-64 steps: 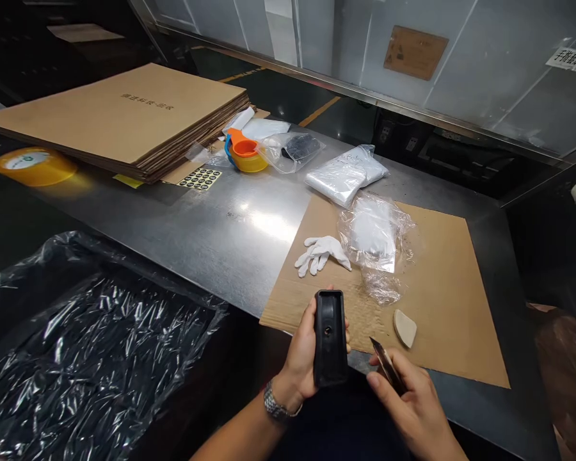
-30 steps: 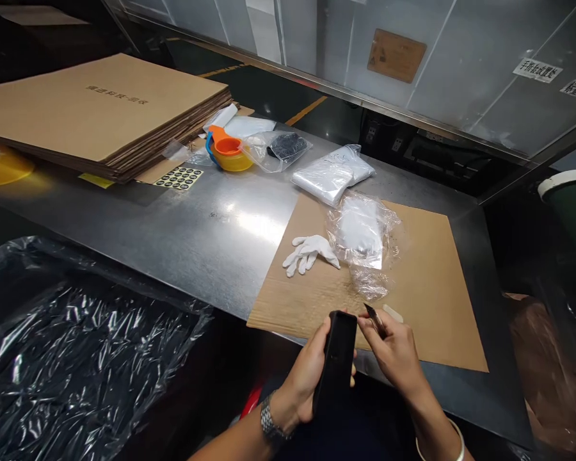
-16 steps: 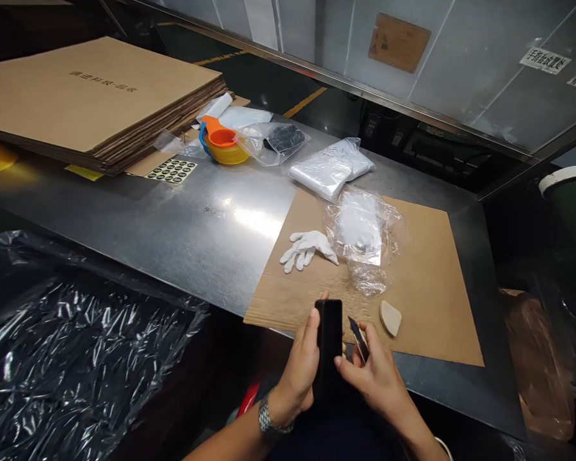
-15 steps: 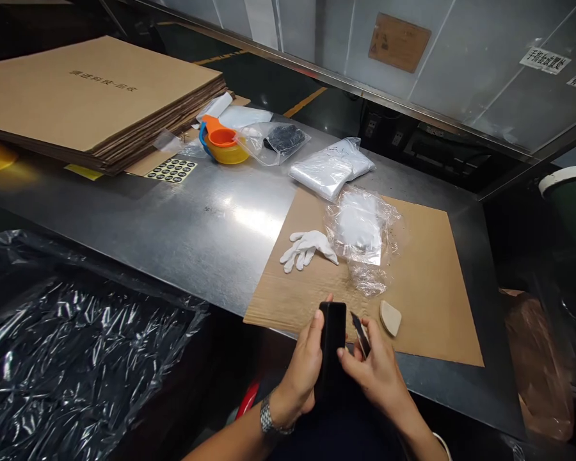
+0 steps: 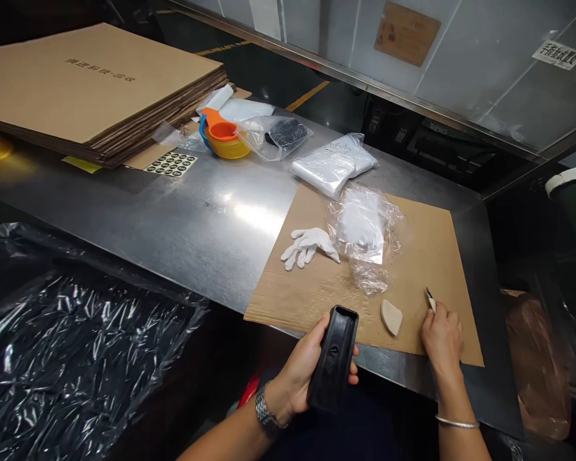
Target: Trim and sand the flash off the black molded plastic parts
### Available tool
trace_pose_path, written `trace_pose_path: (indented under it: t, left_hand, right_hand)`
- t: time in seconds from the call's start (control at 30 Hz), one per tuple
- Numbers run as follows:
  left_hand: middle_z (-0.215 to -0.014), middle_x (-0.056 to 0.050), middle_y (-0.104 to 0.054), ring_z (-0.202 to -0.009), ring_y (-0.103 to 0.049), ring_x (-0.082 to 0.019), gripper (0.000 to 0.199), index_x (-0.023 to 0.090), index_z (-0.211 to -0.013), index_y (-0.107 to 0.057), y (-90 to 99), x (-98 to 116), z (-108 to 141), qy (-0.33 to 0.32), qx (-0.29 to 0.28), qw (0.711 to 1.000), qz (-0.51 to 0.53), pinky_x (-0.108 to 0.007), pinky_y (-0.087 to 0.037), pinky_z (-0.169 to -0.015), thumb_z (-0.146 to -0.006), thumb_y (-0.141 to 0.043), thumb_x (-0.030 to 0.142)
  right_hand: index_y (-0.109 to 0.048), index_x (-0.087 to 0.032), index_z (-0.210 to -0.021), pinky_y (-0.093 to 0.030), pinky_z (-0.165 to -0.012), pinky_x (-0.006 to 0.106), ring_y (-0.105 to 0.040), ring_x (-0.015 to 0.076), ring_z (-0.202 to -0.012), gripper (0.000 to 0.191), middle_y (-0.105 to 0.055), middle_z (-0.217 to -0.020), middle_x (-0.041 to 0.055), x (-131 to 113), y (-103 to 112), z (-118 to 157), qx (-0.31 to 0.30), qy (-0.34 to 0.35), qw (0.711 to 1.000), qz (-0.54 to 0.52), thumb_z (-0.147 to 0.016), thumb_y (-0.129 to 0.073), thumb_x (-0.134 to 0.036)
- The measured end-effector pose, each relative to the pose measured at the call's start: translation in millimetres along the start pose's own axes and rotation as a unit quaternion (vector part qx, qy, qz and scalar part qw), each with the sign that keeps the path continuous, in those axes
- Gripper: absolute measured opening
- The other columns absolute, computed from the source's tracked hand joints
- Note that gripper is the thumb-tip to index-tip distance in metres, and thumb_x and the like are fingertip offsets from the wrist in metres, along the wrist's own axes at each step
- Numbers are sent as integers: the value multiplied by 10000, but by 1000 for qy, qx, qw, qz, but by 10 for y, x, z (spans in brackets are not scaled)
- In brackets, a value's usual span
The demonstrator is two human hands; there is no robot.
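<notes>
My left hand (image 5: 303, 366) is wrapped round a long black hollow plastic part (image 5: 335, 358), held tilted in front of the table edge; a small round mark shows on its face. Over the right side of the cardboard sheet (image 5: 425, 256), my right hand (image 5: 442, 334) is closed on a small craft knife (image 5: 431, 299), its dark tip pointing up and away. A beige wedge-shaped pad (image 5: 392, 317) lies on the cardboard between the two hands. Farther back on the sheet are a white glove (image 5: 310, 246) and a crumpled clear plastic bag (image 5: 365, 224).
A tall stack of cardboard sheets (image 5: 100, 83) stands at the back left of the metal table (image 5: 211, 218). Near it are orange and yellow cups (image 5: 226, 141), a sticker sheet (image 5: 171, 164) and plastic packets (image 5: 333, 163). Black plastic sheeting (image 5: 77, 358) fills the lower left.
My right hand, with the knife, has moved away from the black part to the right over the cardboard. My left hand has turned the part, so its hollow end and marked face show.
</notes>
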State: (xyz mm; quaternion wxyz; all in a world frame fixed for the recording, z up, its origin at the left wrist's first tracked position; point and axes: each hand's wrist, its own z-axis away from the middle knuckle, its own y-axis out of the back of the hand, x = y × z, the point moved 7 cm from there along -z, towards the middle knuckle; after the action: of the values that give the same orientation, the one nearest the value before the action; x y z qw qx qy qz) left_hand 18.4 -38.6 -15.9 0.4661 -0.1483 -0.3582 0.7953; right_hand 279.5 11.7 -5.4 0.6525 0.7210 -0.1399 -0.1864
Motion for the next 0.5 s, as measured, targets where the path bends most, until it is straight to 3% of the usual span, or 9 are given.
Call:
trace_pose_path:
  t: [0.2, 0.3, 0.37, 0.5]
  left_hand:
    - [-679, -106, -646, -569, -636, -168, 656, 29, -779, -638, 38, -6, -59, -16, -5, 999, -41, -269, -539, -568, -850, -327, 603]
    - [-735, -74, -660, -612, -625, -150, 496, 101, -892, -589, 70, 141, -125, -114, 23, 987, -110, -240, -517, -557, -809, -471, 575]
    - [-792, -58, -672, -650, -621, -148, 409, 155, -998, -536, 56, 328, -176, -227, 56, 945, -228, -227, -495, -547, -811, -515, 519]
    - [-978, -94, -658, -857, -619, -208, 409, 185, -1132, -472, -45, 656, -325, -391, 120, 817, -407, -318, -495, -722, -860, -424, 487]
  right_hand:
    - [-600, -77, -1061, -365, -742, 476, -456, 347, -924, 342, -540, -909, 197, -178, 23, 76, 47, 73, 996, -14, -865, -400, -273]
    - [-597, -97, -1082, -392, -801, 414, -488, 277, -914, 348, -583, -922, 158, -462, 50, 31, 54, 153, 983, -82, -893, -363, -272]
    - [-611, -136, -1059, -415, -805, 352, -517, 229, -896, 329, -612, -912, 117, -705, 51, -17, 52, 207, 968, -130, -910, -359, -285]
    - [-636, -175, -965, -448, -772, 308, -555, 180, -869, 280, -635, -899, 78, -1142, 2, -207, 52, 265, 944, -188, -930, -375, -270]
